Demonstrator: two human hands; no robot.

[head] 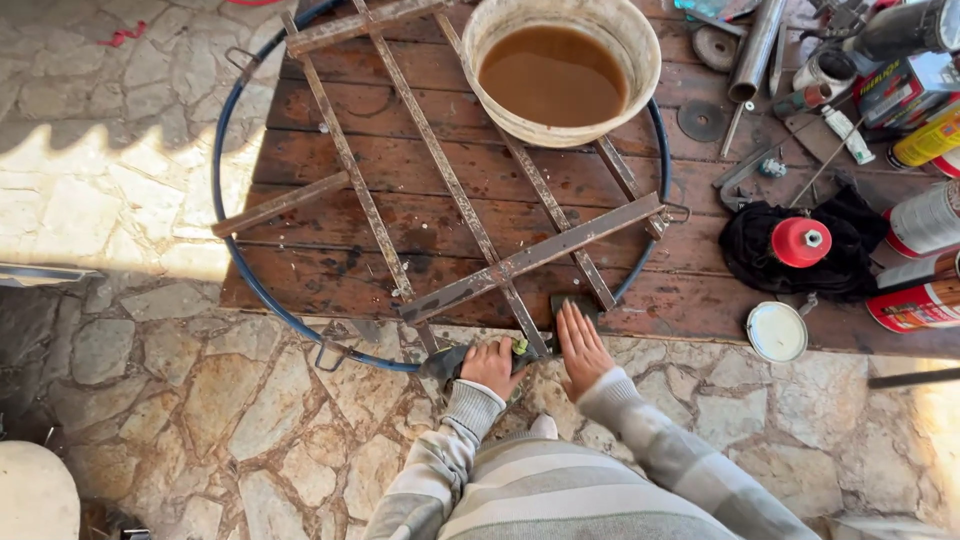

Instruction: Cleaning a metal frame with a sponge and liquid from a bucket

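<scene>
A round metal grate (440, 190) with a blue hoop rim and rusty brown crossbars lies on a dark wooden table (400, 150), overhanging its near and left edges. My left hand (490, 366) grips the near rim of the hoop through a dark cloth or sponge with a green edge (450, 360). Flat and with fingers together, my right hand (582, 348) presses a dark pad (572, 302) against the grate's near end. Both sleeves are striped grey and white.
A large dirty white bucket of brown water (558, 70) stands on the grate at the back. To the right lie a black cloth (800, 250) with a red knob, a round white lid (777, 331), spray cans, tubes and metal tools. Stone paving (150, 380) surrounds the table.
</scene>
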